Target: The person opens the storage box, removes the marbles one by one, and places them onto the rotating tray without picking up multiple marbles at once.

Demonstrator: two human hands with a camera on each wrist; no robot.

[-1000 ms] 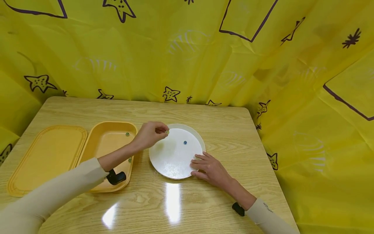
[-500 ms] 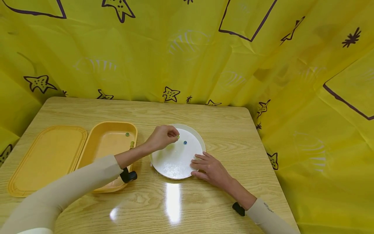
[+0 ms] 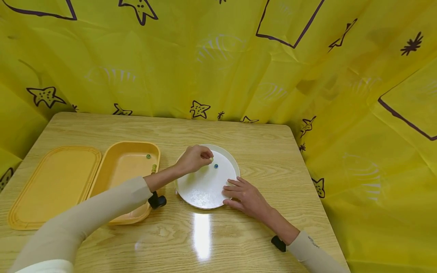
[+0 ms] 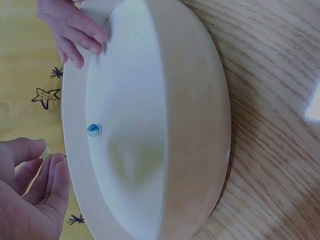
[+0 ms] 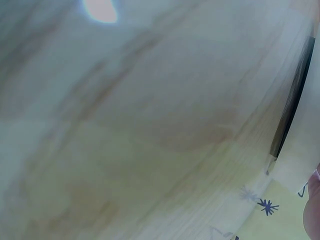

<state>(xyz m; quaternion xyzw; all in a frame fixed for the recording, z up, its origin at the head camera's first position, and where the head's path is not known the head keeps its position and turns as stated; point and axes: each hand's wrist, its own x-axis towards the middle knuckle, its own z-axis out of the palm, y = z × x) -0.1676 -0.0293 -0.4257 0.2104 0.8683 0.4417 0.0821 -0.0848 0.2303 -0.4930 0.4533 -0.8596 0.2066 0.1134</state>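
My left hand (image 3: 195,158) is over the white round pan (image 3: 205,189), pinching a pale yellow-green marble (image 3: 211,159) between thumb and fingertips. In the left wrist view that marble (image 4: 45,152) is partly hidden by the fingers. A clear marble with blue swirls (image 4: 94,130) lies on the pan's floor, close to the pinching fingers in the head view. My right hand (image 3: 247,196) rests on the pan's right rim, its fingers loosely extended over the edge to the inside. The right wrist view shows mostly tabletop and only a piece of that hand (image 5: 312,210).
Left of the pan stands a deep yellow-orange box (image 3: 119,167), with a green marble (image 3: 148,156) and yellowish marbles (image 3: 154,167) along its right side. Its flat lid (image 3: 58,182) lies farther left on the wooden table (image 3: 259,151). A yellow patterned curtain (image 3: 170,64) hangs behind.
My left hand has moved right across the pan with the yellow-green marble, nearing the blue one. The yellowish marbles in the box have shifted toward the back. My right hand has stayed put.
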